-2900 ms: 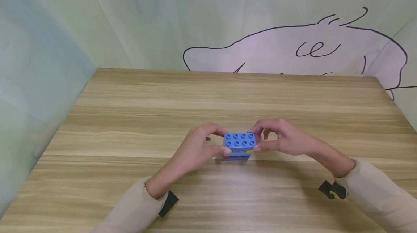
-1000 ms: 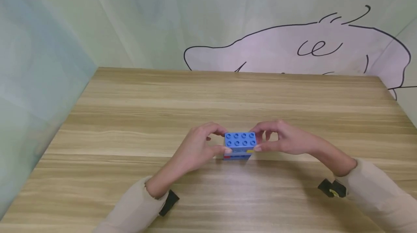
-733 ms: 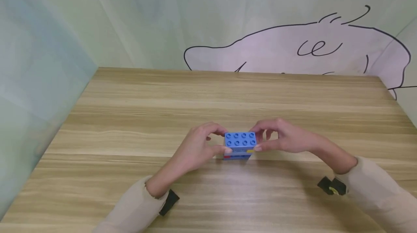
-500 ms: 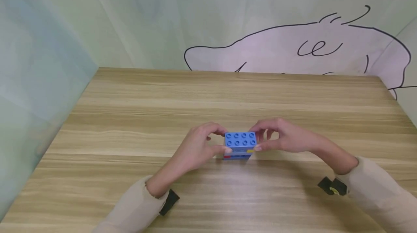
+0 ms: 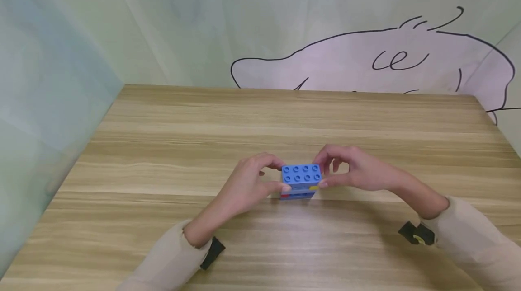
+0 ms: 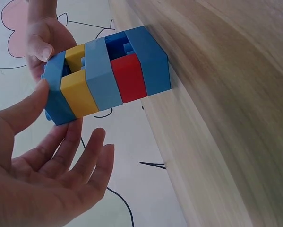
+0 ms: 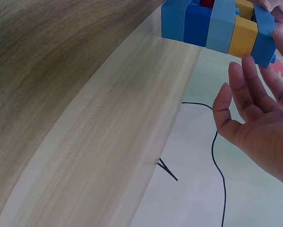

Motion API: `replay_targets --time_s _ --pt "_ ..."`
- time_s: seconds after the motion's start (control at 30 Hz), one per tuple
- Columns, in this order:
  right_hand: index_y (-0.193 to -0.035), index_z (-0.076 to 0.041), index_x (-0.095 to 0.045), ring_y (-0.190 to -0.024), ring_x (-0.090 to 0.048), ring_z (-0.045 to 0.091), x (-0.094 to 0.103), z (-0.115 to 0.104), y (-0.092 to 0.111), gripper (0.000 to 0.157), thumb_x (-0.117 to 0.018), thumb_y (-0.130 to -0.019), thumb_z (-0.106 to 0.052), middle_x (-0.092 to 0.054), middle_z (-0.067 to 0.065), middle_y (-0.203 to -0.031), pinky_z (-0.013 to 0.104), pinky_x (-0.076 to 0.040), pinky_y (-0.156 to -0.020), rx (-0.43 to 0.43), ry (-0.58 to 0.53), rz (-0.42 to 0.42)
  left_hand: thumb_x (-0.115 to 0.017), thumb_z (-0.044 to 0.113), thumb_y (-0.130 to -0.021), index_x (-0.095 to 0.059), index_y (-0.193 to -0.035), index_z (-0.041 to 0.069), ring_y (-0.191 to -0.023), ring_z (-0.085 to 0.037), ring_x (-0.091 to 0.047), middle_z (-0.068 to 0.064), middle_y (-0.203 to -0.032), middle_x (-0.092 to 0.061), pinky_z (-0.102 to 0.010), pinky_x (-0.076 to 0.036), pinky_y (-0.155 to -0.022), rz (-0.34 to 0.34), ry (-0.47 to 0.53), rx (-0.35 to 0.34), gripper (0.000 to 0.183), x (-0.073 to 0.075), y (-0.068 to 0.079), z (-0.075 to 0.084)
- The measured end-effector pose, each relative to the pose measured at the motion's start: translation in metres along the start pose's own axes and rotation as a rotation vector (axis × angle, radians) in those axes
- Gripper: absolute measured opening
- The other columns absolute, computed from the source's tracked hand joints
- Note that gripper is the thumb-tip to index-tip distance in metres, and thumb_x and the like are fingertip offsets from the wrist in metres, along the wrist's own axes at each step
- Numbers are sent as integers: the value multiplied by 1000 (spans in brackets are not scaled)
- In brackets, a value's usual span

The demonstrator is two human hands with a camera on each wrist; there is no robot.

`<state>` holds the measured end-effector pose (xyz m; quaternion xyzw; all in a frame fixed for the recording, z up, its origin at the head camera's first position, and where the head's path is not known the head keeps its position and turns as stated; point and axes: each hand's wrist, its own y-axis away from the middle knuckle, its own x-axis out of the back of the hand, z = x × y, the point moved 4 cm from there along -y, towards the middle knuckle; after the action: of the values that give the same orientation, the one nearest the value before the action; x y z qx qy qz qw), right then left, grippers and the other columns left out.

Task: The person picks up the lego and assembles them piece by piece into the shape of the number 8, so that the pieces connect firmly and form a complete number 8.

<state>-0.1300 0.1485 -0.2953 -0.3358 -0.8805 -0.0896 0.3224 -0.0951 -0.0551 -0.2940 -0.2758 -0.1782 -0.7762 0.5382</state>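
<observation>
A small tower of toy building bricks stands upright on the wooden table, its studded top blue brick (image 5: 301,174) facing up. Below that, the left wrist view shows yellow bricks (image 6: 80,94), a light blue brick (image 6: 103,73), a red brick (image 6: 130,78) and a blue bottom brick (image 6: 153,61). A dark blue brick (image 7: 196,24) shares the red one's layer. My left hand (image 5: 248,187) pinches the top brick's left end, thumb in front and fingers behind. At the right end, my right hand (image 5: 362,169) pinches the same brick likewise. Its other fingers are loosely curled.
The wood-grain table (image 5: 203,119) spreads around the tower on all sides. Behind its far edge hangs a pale backdrop (image 5: 163,29) with a line-drawn figure. Dark straps (image 5: 212,253) hang below both sleeve cuffs.
Both hands keep their hold on the top brick, and the tower stays in place. My right hand's back and index finger have risen very slightly.
</observation>
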Motion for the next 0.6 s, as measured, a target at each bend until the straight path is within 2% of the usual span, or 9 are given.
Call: replay_targets --time_s 0.23,0.6 --pt "-105 -9 -59 -87 -55 16 -3 3 0 29 -72 -79 -16 -60 -6 -94 32 -48 -73 -30 -8 0 -77 16 -72 -65 -102 8 -97 -17 -56 -1 -100 -64 -35 -46 -81 0 -14 26 33 0 0 0" --pt "-103 -8 -59 -84 -55 17 -3 4 2 28 -71 -79 -10 -60 -6 -92 32 -49 -72 10 -28 21 -74 17 -77 -62 -107 7 -95 -18 -56 -3 -104 -62 -36 -48 -80 -29 -19 30 34 -2 1 1"
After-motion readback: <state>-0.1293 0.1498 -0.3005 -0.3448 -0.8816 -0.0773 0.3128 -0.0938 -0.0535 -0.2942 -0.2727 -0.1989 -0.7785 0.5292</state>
